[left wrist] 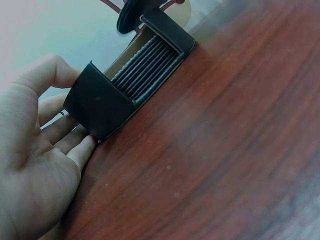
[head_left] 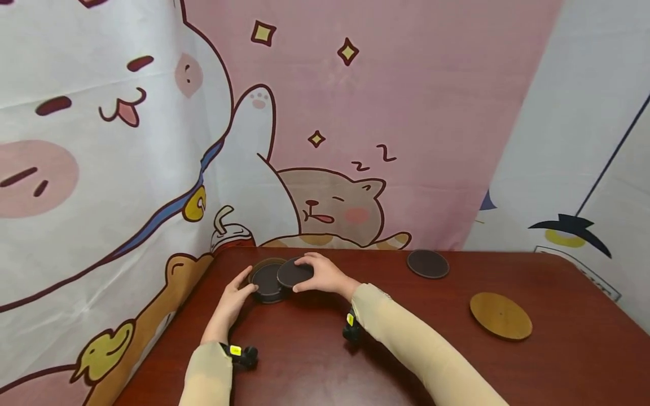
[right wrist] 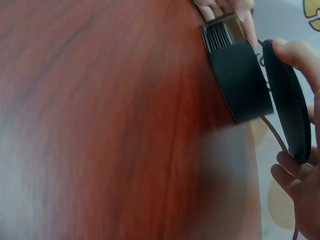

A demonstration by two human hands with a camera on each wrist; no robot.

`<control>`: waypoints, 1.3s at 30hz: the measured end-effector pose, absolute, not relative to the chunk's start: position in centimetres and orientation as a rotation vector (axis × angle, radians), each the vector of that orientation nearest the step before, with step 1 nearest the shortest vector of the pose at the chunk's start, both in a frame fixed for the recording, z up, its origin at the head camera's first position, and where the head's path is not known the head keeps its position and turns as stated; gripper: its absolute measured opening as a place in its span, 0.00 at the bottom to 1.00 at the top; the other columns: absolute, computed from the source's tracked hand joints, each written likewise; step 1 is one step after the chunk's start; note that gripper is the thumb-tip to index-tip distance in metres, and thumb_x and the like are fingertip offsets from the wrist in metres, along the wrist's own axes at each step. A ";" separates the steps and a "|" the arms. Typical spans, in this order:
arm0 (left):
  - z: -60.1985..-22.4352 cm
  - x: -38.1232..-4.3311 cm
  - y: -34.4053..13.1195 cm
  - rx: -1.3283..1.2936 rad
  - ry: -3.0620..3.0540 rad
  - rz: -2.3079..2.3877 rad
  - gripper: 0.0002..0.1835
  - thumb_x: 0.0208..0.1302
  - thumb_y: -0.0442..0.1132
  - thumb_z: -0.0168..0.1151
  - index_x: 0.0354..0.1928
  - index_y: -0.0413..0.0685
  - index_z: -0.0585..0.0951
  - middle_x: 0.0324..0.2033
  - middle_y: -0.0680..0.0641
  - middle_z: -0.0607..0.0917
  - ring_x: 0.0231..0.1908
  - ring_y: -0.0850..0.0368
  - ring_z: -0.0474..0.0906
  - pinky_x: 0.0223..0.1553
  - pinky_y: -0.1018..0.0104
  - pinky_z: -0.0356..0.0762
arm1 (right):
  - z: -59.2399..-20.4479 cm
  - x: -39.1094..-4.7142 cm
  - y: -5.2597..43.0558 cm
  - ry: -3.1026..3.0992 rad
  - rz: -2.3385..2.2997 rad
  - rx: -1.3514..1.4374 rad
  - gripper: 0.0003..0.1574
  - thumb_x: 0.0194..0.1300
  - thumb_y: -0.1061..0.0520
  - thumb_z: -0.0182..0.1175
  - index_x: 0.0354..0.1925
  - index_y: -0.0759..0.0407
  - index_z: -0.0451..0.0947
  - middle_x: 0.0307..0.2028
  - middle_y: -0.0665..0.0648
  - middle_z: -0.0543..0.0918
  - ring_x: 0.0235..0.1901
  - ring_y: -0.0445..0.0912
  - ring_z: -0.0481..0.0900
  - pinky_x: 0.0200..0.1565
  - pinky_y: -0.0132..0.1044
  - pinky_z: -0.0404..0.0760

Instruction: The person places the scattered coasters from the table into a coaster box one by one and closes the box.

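Note:
A round black coaster holder [head_left: 271,298] stands on the table at the far left. Through a gap in its dark wall, the left wrist view shows a stack of black coasters [left wrist: 150,67]. My left hand [head_left: 231,304] grips the holder's left side, thumb and fingers against the wall. One loose black coaster [right wrist: 287,102] is held by its edge in my right hand [head_left: 327,276], just right of the holder and tilted. In the right wrist view this coaster stands slightly apart from the holder's wall. The holder's far side is partly hidden.
Another dark coaster [head_left: 428,264] lies near the table's back edge, right of my right hand. Closer and farther right is a yellow-brown round disc [head_left: 501,317]. A printed cloth [head_left: 406,101] hangs behind the reddish-brown table [head_left: 304,361].

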State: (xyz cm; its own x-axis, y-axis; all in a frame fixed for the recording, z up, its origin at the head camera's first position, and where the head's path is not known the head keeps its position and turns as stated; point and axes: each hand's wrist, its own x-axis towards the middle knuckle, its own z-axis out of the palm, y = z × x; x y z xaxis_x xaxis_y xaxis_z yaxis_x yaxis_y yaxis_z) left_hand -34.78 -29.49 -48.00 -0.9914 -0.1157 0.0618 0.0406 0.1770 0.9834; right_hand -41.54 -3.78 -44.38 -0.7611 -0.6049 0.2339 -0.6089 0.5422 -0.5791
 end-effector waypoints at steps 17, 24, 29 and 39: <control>-46.9 -34.3 -29.3 0.064 -2.294 -1.984 0.34 0.52 0.31 0.56 0.64 0.48 0.60 0.62 0.43 0.60 0.60 0.51 0.54 0.57 0.55 0.50 | -45.0 -41.6 -6.8 -2.682 1.100 1.144 0.35 0.46 0.46 0.65 0.53 0.53 0.71 0.61 0.55 0.63 0.58 0.46 0.63 0.54 0.40 0.64; -47.2 -34.5 -29.5 0.081 -2.304 -1.983 0.34 0.53 0.31 0.56 0.64 0.50 0.61 0.62 0.44 0.59 0.61 0.51 0.52 0.58 0.55 0.49 | -45.6 -40.6 -6.1 -2.645 1.234 1.127 0.29 0.51 0.51 0.63 0.53 0.54 0.72 0.59 0.57 0.66 0.54 0.45 0.68 0.51 0.39 0.67; -47.6 -35.2 -29.8 0.075 -2.345 -1.907 0.34 0.52 0.34 0.57 0.64 0.52 0.61 0.62 0.45 0.59 0.62 0.51 0.50 0.58 0.53 0.49 | -46.1 -40.5 -4.8 -2.641 1.350 1.075 0.29 0.51 0.50 0.63 0.53 0.54 0.72 0.56 0.55 0.69 0.53 0.44 0.68 0.51 0.39 0.67; -48.0 -34.8 -29.5 0.084 -2.349 -1.905 0.33 0.53 0.34 0.57 0.64 0.53 0.62 0.62 0.44 0.59 0.60 0.51 0.53 0.57 0.54 0.51 | -46.8 -40.2 -4.9 -2.685 1.169 1.199 0.35 0.52 0.46 0.60 0.59 0.50 0.66 0.59 0.53 0.66 0.58 0.42 0.61 0.55 0.39 0.62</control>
